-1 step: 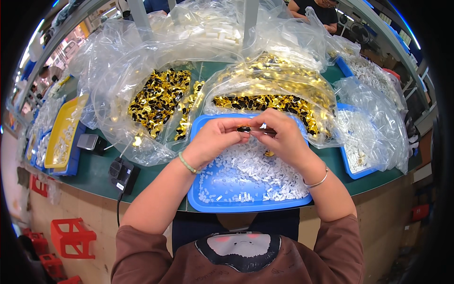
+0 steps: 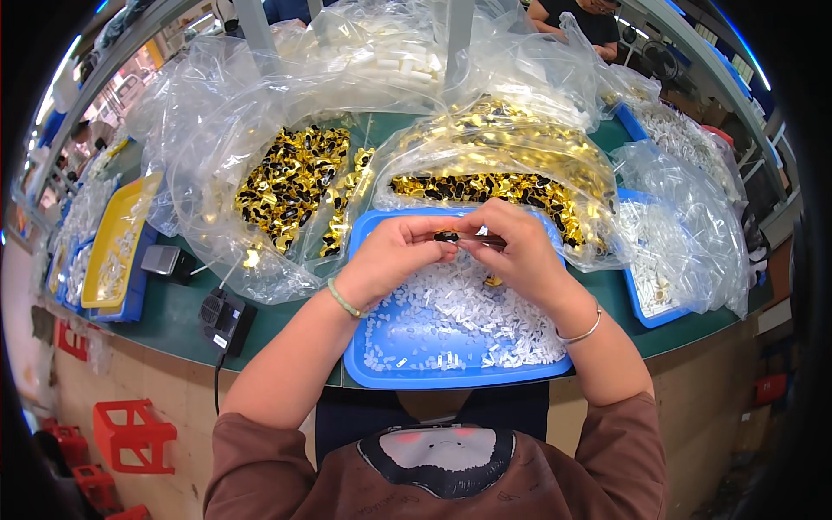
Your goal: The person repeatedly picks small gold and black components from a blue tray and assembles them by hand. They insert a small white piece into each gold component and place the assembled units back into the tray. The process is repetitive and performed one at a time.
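Above a blue tray my two hands meet, fingertips close together. My left hand pinches a small glossy black-and-gold part between thumb and fingers. From the other side my right hand is closed in a pinch at the part's right end. A slim dark edge and a speck of white show between its fingers, too small to name. Small white plastic pieces are heaped in the tray, thickest toward its right side. One gold part lies among them, just below my right hand.
Behind the tray, clear plastic bags hold many black-and-gold parts. A blue bin of white pieces stands right; a yellow tray left. A small black fan-like device sits near the left edge. Someone sits at the far right.
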`<state>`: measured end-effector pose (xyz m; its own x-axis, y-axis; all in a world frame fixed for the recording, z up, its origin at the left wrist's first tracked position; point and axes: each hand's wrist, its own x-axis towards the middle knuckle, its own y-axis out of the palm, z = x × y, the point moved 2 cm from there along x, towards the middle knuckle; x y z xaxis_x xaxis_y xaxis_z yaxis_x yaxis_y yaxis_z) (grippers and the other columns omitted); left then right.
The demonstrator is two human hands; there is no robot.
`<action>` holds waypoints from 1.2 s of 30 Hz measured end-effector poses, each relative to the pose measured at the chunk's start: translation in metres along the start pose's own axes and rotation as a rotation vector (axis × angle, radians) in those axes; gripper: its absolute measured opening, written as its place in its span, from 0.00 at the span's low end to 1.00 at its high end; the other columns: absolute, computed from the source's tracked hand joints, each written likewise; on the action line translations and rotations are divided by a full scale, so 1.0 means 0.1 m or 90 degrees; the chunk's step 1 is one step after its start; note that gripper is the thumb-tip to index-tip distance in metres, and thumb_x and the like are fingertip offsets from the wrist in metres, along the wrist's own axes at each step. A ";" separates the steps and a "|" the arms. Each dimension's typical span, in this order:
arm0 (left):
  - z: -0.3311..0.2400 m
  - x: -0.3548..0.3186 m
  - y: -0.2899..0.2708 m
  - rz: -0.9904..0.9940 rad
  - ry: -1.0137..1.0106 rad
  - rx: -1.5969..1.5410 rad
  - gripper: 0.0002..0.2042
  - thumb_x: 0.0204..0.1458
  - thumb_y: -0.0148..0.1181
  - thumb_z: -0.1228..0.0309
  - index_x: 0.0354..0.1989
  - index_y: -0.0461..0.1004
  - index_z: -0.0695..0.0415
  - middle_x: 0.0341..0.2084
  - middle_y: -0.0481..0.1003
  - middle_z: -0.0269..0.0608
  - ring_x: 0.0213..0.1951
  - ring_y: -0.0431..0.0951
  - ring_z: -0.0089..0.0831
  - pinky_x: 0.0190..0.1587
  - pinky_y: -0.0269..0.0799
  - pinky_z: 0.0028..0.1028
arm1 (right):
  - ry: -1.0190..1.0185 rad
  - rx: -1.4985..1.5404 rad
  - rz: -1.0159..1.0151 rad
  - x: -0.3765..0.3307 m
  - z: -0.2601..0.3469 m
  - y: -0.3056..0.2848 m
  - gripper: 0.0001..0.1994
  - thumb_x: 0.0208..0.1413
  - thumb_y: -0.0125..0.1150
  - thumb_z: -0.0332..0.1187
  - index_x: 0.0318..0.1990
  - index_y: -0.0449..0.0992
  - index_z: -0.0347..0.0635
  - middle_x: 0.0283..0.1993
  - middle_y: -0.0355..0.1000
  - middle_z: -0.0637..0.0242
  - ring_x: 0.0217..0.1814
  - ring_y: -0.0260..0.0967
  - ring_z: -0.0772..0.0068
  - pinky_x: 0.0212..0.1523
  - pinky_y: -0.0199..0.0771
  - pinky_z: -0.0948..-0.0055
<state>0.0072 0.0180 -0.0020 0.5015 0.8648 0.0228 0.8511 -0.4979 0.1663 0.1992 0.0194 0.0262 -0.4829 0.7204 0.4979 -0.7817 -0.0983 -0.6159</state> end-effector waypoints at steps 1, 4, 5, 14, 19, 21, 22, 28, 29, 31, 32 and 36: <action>0.02 0.01 0.00 -0.005 0.013 0.014 0.16 0.62 0.53 0.72 0.56 0.72 0.64 0.47 0.77 0.40 0.45 0.78 0.21 0.51 0.74 0.22 | -0.001 0.002 0.005 0.00 0.00 0.00 0.11 0.47 0.65 0.21 0.40 0.76 0.40 0.35 0.72 0.62 0.36 0.74 0.64 0.33 0.76 0.71; 0.00 0.01 -0.01 -0.032 0.016 0.017 0.16 0.64 0.52 0.67 0.55 0.72 0.63 0.45 0.78 0.40 0.42 0.78 0.21 0.48 0.75 0.22 | 0.040 0.001 0.002 0.01 0.12 -0.05 0.10 0.47 0.66 0.22 0.39 0.77 0.40 0.35 0.72 0.61 0.35 0.74 0.63 0.33 0.75 0.69; -0.02 0.01 -0.02 -0.045 0.010 0.012 0.16 0.65 0.51 0.64 0.54 0.72 0.63 0.44 0.78 0.40 0.41 0.78 0.21 0.47 0.75 0.22 | 0.061 0.000 -0.001 0.02 0.17 -0.07 0.10 0.47 0.66 0.23 0.39 0.77 0.40 0.35 0.73 0.61 0.35 0.74 0.62 0.34 0.74 0.69; -0.05 0.00 -0.09 -0.063 -0.066 -0.091 0.17 0.67 0.48 0.59 0.51 0.73 0.61 0.43 0.79 0.43 0.38 0.78 0.20 0.44 0.77 0.21 | -0.029 -0.038 0.288 -0.07 0.09 -0.05 0.07 0.49 0.65 0.29 0.37 0.79 0.42 0.35 0.74 0.61 0.37 0.74 0.56 0.38 0.73 0.62; 0.00 0.02 -0.09 -0.107 -0.047 -0.154 0.16 0.67 0.49 0.63 0.54 0.71 0.62 0.46 0.77 0.44 0.40 0.77 0.19 0.46 0.77 0.20 | -0.040 -0.140 0.299 -0.11 0.12 0.04 0.06 0.48 0.66 0.30 0.35 0.79 0.43 0.36 0.73 0.62 0.38 0.75 0.56 0.39 0.74 0.61; -0.01 0.02 -0.09 -0.116 -0.050 -0.173 0.16 0.67 0.49 0.65 0.56 0.70 0.63 0.47 0.77 0.44 0.41 0.77 0.20 0.47 0.77 0.20 | -0.045 -0.150 0.303 -0.11 0.12 0.04 0.06 0.48 0.65 0.30 0.34 0.79 0.43 0.36 0.73 0.62 0.38 0.75 0.56 0.39 0.74 0.61; -0.01 0.02 -0.10 -0.110 -0.047 -0.186 0.17 0.66 0.49 0.65 0.57 0.70 0.63 0.47 0.77 0.44 0.42 0.77 0.20 0.48 0.77 0.20 | -0.049 -0.149 0.300 -0.11 0.12 0.05 0.06 0.48 0.65 0.29 0.34 0.78 0.42 0.35 0.73 0.62 0.38 0.75 0.56 0.39 0.74 0.62; 0.00 0.03 -0.16 -0.078 -0.043 -0.276 0.17 0.66 0.50 0.68 0.59 0.68 0.65 0.49 0.76 0.44 0.48 0.78 0.24 0.52 0.76 0.20 | 0.021 -0.011 0.164 -0.03 0.08 -0.01 0.06 0.49 0.63 0.25 0.36 0.76 0.40 0.34 0.75 0.60 0.36 0.74 0.58 0.37 0.73 0.64; -0.01 0.03 -0.16 -0.075 -0.043 -0.289 0.17 0.65 0.50 0.69 0.59 0.68 0.66 0.49 0.76 0.45 0.48 0.78 0.25 0.52 0.76 0.21 | 0.048 0.022 0.140 -0.02 0.08 -0.03 0.07 0.50 0.63 0.24 0.37 0.76 0.39 0.34 0.75 0.59 0.35 0.74 0.58 0.37 0.73 0.64; -0.03 0.02 -0.12 -0.091 -0.054 -0.249 0.18 0.65 0.51 0.69 0.58 0.67 0.67 0.48 0.76 0.44 0.48 0.78 0.25 0.52 0.76 0.21 | 0.092 0.053 0.084 -0.01 0.06 -0.04 0.06 0.53 0.63 0.24 0.38 0.78 0.38 0.32 0.73 0.65 0.31 0.68 0.73 0.32 0.68 0.73; -0.04 0.01 -0.10 -0.099 -0.060 -0.228 0.18 0.65 0.52 0.69 0.58 0.67 0.67 0.48 0.76 0.43 0.48 0.78 0.26 0.53 0.76 0.22 | 0.122 0.076 0.070 0.00 0.07 -0.05 0.06 0.53 0.63 0.23 0.38 0.78 0.38 0.31 0.72 0.68 0.29 0.64 0.78 0.30 0.64 0.77; -0.04 0.00 -0.11 -0.027 -0.069 -0.250 0.18 0.63 0.54 0.70 0.59 0.68 0.64 0.45 0.76 0.40 0.47 0.78 0.25 0.53 0.76 0.22 | 0.115 0.075 0.001 0.03 0.05 -0.07 0.04 0.56 0.63 0.25 0.38 0.80 0.38 0.27 0.69 0.70 0.25 0.59 0.84 0.27 0.61 0.79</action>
<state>-0.0027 0.0241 0.0000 0.4981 0.8621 -0.0932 0.7582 -0.3808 0.5293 0.2015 0.0185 0.0350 -0.4140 0.8307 0.3721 -0.8269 -0.1724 -0.5353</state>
